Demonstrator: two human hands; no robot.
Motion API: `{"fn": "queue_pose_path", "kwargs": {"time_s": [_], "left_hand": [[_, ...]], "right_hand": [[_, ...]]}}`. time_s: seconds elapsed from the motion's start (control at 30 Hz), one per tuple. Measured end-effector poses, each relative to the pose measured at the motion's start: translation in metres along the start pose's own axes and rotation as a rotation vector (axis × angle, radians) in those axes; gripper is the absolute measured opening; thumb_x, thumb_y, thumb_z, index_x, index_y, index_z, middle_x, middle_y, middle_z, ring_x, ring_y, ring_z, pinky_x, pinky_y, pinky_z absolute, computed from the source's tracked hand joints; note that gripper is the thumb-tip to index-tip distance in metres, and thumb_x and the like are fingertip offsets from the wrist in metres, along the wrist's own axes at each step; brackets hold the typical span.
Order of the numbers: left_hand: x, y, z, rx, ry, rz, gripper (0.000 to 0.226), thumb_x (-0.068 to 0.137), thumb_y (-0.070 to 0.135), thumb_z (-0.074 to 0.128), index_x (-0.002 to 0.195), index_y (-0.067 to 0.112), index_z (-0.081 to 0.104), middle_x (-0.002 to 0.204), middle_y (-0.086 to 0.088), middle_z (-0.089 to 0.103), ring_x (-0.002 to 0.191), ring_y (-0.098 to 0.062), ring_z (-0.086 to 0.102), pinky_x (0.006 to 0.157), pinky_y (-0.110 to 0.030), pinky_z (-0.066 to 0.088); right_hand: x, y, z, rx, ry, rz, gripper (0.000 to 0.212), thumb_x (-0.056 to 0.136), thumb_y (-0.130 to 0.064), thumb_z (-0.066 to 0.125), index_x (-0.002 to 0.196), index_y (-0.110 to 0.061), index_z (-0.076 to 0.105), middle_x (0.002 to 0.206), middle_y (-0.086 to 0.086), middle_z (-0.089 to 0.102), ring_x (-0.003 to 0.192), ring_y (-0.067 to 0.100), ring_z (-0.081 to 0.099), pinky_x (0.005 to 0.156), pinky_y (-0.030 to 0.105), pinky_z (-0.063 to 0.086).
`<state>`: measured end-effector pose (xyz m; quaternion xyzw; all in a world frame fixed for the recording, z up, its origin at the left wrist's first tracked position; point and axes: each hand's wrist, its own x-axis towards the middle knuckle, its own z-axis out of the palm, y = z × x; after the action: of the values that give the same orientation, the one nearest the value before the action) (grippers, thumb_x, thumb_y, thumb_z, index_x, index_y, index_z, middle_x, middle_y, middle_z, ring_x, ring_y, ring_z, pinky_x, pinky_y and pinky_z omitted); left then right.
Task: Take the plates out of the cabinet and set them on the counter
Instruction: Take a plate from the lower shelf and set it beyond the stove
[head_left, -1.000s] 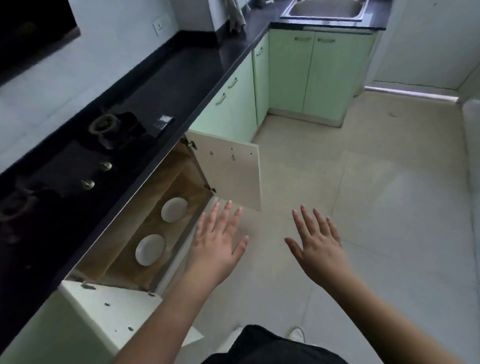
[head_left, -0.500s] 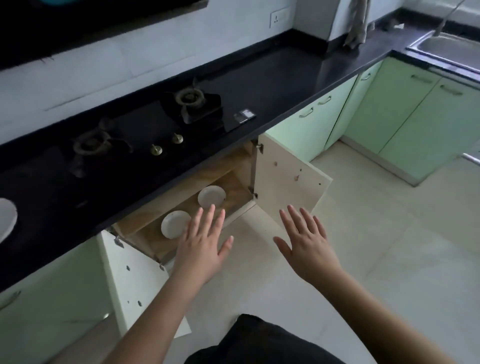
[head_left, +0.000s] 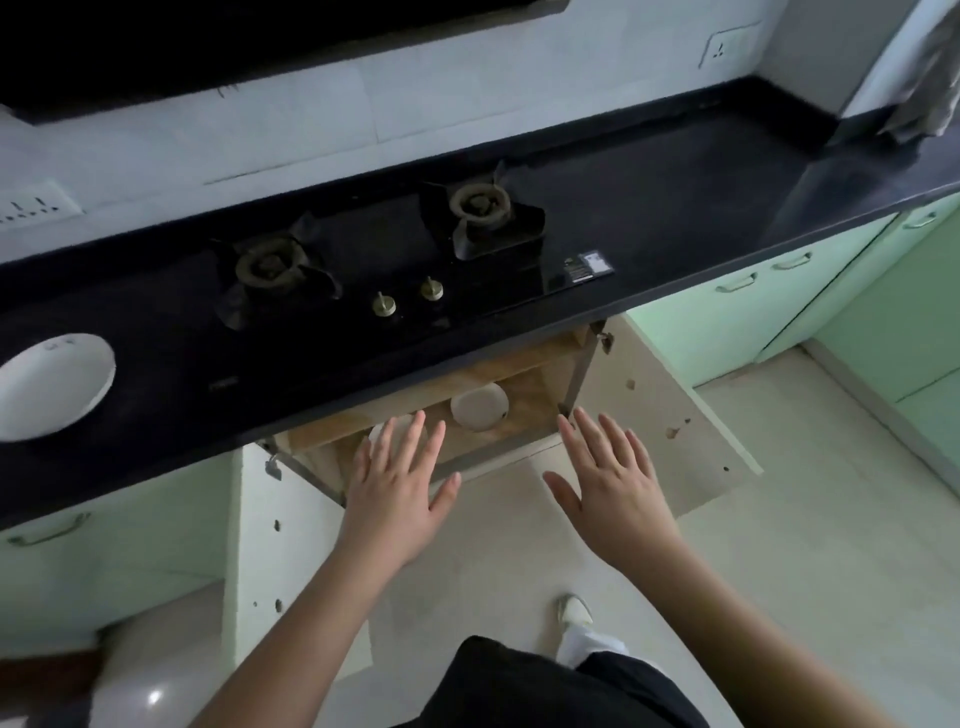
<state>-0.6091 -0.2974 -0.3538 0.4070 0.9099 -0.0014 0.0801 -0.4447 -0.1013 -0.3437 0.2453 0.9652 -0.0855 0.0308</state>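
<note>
Both cabinet doors stand swung wide, so the cabinet (head_left: 519, 395) is open at centre frame, under the counter (head_left: 675, 171). Two plates on its shelf: one (head_left: 479, 406) in plain sight at centre, the other (head_left: 378, 434) mostly hidden behind the left hand's fingertips.

Left hand (head_left: 397, 488) and right hand (head_left: 613, 478) held apart, palms down, fingers straight and spread, gripping nothing. They hover in front of the opening, likely lined up one per plate for a reach in.

A third plate (head_left: 52, 384) sits on the counter at left edge, left of the hob (head_left: 374, 260). Probably the set-down area, since the burners take up the middle.
</note>
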Motion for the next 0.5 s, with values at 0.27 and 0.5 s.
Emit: {"fn": "queue_pose_path", "kwargs": {"time_s": [0.27, 0.5], "left_hand": [[0.002, 0.037, -0.005, -0.073, 0.032, -0.365, 0.076, 0.093, 0.065, -0.001, 0.156, 0.026, 0.018, 0.164, -0.002, 0.020, 0.150, -0.026, 0.016, 0.118, -0.047, 0.017], [-0.033, 0.033, 0.003, -0.104, 0.039, -0.491, 0.067, 0.097, 0.058, 0.016, 0.155, 0.025, 0.025, 0.162, -0.001, 0.024, 0.149, -0.024, 0.016, 0.119, -0.045, 0.014]], "right_hand": [[0.063, 0.031, -0.007, 0.035, -0.079, -0.292, 0.074, 0.094, -0.064, 0.004, 0.155, -0.023, 0.011, 0.163, 0.001, 0.013, 0.150, 0.024, 0.006, 0.120, 0.042, 0.000], [0.091, 0.006, -0.006, 0.034, -0.134, -0.488, 0.075, 0.093, -0.063, 0.006, 0.155, -0.021, 0.011, 0.163, 0.001, 0.011, 0.150, 0.024, 0.005, 0.118, 0.040, -0.001]]}}
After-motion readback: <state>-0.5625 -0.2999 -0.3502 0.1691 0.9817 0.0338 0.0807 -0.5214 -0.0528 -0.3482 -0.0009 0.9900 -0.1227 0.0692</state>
